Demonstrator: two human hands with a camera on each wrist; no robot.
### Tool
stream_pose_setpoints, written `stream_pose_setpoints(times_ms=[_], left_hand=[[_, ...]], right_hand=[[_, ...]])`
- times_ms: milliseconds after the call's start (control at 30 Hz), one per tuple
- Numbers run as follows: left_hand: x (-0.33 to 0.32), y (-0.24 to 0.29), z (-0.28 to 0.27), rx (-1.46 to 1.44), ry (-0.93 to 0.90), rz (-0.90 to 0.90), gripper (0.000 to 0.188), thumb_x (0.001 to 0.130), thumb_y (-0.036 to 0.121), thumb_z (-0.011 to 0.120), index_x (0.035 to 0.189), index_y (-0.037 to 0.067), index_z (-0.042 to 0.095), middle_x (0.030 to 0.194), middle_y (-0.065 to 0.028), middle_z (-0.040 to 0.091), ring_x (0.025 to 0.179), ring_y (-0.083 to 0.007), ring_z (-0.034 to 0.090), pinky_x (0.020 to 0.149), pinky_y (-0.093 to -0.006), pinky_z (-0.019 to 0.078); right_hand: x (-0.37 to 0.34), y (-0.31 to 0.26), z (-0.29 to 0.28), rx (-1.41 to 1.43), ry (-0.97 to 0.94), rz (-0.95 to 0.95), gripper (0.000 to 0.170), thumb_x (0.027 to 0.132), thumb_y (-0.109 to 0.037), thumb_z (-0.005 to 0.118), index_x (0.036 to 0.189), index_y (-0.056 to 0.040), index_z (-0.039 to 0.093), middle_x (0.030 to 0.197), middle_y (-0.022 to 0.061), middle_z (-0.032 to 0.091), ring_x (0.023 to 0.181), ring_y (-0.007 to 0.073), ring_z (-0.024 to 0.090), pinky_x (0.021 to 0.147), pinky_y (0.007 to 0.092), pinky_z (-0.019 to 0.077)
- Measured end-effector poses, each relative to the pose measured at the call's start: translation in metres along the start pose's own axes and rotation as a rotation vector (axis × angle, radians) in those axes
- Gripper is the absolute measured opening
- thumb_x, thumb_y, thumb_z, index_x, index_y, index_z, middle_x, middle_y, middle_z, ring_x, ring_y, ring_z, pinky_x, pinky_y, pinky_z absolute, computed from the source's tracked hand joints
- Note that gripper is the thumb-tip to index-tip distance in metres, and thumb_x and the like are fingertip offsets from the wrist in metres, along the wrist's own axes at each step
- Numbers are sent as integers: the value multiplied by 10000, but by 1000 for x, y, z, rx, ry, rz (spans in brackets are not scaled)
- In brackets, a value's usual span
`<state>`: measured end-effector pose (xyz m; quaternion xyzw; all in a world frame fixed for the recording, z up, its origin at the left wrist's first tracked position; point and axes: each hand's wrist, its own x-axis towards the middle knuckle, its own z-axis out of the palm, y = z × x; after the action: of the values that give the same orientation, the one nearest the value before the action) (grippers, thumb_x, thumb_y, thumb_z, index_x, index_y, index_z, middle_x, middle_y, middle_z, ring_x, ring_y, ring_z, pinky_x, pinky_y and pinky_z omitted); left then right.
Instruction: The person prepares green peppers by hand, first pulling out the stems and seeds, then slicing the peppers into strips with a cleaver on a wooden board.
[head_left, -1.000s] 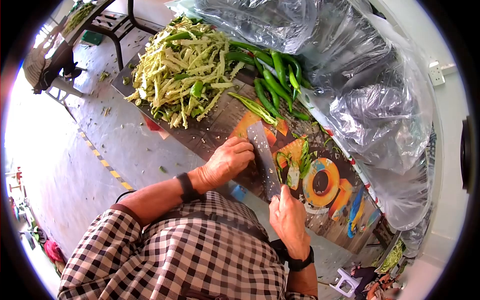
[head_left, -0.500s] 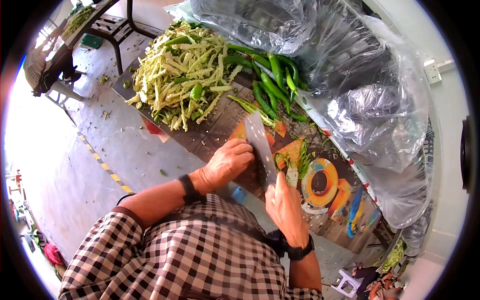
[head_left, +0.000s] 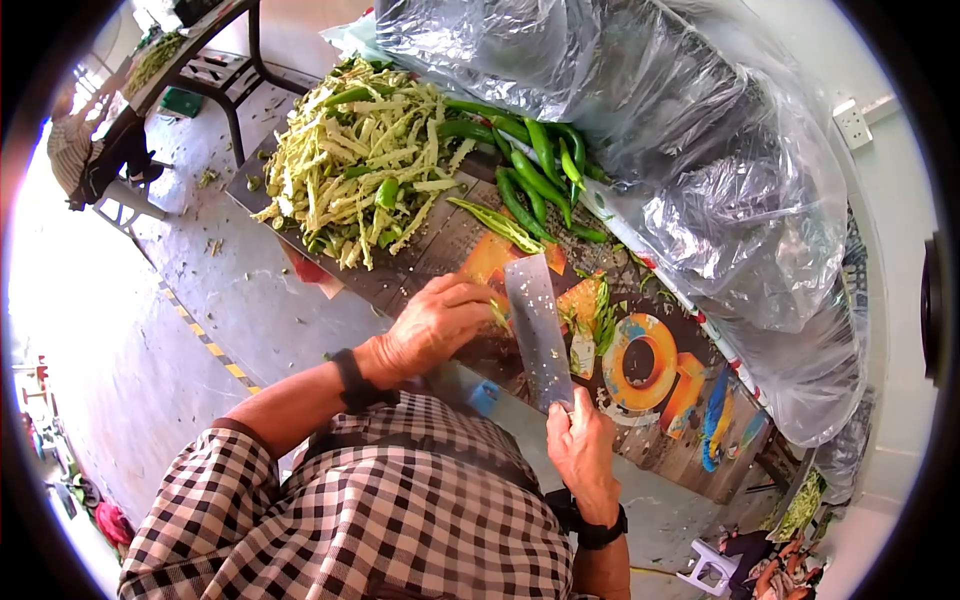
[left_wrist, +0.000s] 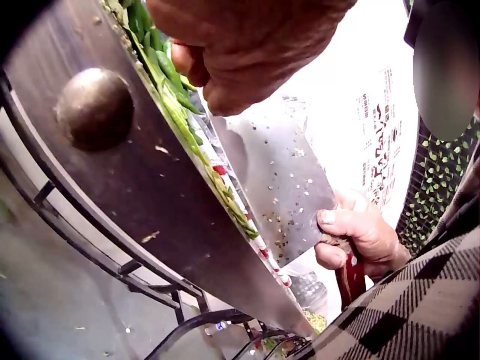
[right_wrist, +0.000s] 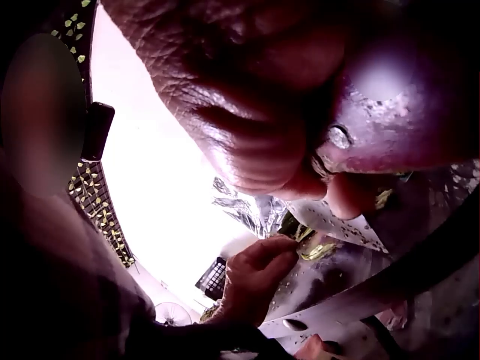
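My right hand (head_left: 582, 445) grips a cleaver (head_left: 540, 325) by its handle (left_wrist: 350, 281), which looks red in the left wrist view. Pale seeds and bits speckle the broad blade, which leans over the table. On the blade's left, my left hand (head_left: 435, 325) pinches a small yellow-green piece of pepper (head_left: 498, 312) at its fingertips, mostly hidden by the fingers. Beyond the blade lies a split green pepper (head_left: 497, 222). To the right of the blade are thin green pepper scraps (head_left: 605, 318).
A big heap of pale cut strips (head_left: 365, 165) covers the table's far left end. Whole green peppers (head_left: 540, 165) lie beside it, against clear plastic sheeting (head_left: 690, 190) along the right side. The patterned table (head_left: 690, 465) has its near edge by my body. A person (head_left: 95, 150) sits far left.
The cleaver, close against the left fingers before, has swung right and shows more of its flat face. My left hand has shifted slightly left, and a yellow-green piece now shows at its fingertips.
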<state>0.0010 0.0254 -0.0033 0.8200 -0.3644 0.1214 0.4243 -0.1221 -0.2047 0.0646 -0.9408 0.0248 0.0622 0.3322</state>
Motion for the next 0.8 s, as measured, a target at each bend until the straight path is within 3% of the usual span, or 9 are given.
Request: stream_pose_setpoints(times_ms=[233,333,800], left_hand=[[2,-6,4,85,30,-89,188,725,42,711,906,72,671,1041,-65,639,1007,-303,589,887,-404,476],[1,-9,12,94,45,-102,180,719,49,713,893,68,670,1031,-65,641,1009,-305,587,888,-407,472],[-2,-17,19,71,59,-106,168,713,45,677,878,64,649,1035,-74,628,1017,-292,583,884,-403,476]], right_hand=[[11,-15,-2,-23,19,-90,137,880,-104,587,1004,-46,576,665,187,611,587,404,605,523,475,468],[17,-15,-4,-102,-84,-55,201,885,-81,575,1069,0,562,745,221,638,670,411,636,570,456,491],[40,-39,-2,-232,-182,-106,251,878,-58,561,1086,75,516,697,249,601,632,419,615,544,471,473]])
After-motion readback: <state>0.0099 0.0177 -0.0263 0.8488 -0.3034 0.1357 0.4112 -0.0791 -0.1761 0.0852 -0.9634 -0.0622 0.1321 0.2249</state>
